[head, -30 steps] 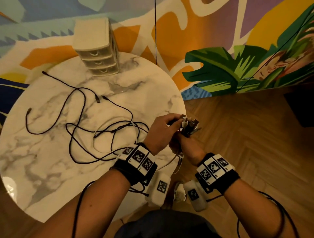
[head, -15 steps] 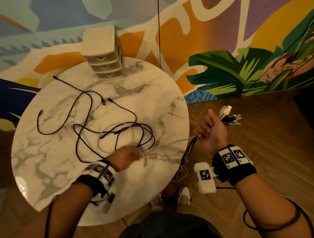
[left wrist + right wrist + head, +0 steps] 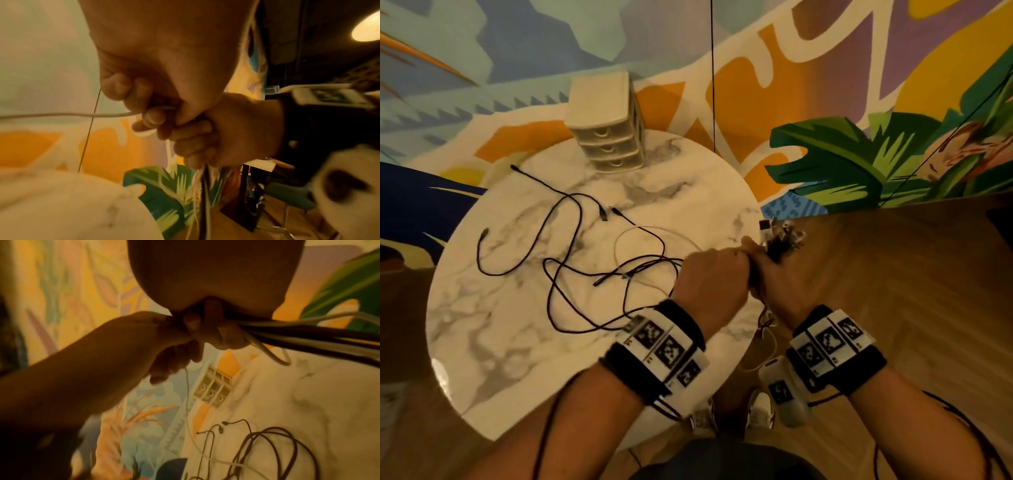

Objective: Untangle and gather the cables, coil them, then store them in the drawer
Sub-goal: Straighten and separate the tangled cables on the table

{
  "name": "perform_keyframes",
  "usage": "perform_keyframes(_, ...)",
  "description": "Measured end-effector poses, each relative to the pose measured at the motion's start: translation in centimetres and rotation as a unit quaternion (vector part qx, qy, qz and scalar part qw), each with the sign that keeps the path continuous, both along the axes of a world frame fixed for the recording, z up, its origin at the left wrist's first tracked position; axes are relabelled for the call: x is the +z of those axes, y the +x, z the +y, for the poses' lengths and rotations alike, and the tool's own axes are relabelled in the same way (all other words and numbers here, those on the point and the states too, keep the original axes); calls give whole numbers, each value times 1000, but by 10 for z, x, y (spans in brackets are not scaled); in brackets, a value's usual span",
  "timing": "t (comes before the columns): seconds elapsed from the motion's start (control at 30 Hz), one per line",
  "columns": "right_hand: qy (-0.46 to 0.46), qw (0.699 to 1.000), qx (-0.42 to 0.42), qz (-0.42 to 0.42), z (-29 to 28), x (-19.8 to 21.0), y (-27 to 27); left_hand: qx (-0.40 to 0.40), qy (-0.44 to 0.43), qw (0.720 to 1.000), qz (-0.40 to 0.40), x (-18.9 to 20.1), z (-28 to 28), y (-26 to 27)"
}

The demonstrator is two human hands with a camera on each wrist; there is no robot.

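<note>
Tangled black cables and a thin white cable lie looped on the round marble table. My right hand grips a bundle of cable ends, whose plugs stick out above the fist just past the table's right edge. The strands hang below that fist. My left hand is pressed against the right one, its fingers curled round a white cable that runs back toward the table. A small cream drawer unit with three shut drawers stands at the table's far edge.
A painted mural wall rises close behind the table. Wooden floor stretches to the right. A thin dark cord hangs vertically in front of the wall. My shoes show below the table edge.
My left hand has come back from the cables on the table to join my right hand at the bundle. The right hand has moved slightly left toward the table edge.
</note>
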State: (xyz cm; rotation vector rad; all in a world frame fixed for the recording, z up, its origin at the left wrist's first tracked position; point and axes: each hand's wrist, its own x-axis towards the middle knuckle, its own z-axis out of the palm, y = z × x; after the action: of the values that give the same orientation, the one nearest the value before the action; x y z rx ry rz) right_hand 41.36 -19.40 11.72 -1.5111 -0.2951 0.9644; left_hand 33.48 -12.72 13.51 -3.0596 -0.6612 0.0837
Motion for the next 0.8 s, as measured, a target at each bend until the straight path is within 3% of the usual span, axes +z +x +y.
perform_keyframes(0.1,-32,999,-9,-22,-7,-14,8,5,-85,995,-50,-24,-1,-9)
perform_keyframes(0.17,-26,999,0,-45,-16,-22,16,19,-136,990,-37,-50,12,-27)
perform_keyframes(0.23,-15,999,-27,-38,-21,-26,24,56,-191,980,-12,-81,40,-61)
perform_keyframes(0.33,-2,996,-86,-35,-29,-30,35,164,-177,970,-39,-107,97,-109)
perform_keyframes(0.43,4,988,-153,-29,-37,-38,46,278,-149,944,-92,-93,141,-123)
perform_keyframes(0.6,-23,981,-193,-19,-45,-48,57,284,-168,941,-75,-80,156,-124)
perform_keyframes(0.73,-36,976,-213,-31,-56,-51,61,286,-52,914,-284,-39,141,-94)
perform_keyframes(0.8,-36,972,-229,-25,-60,-52,62,261,-69,905,-328,-27,137,-82)
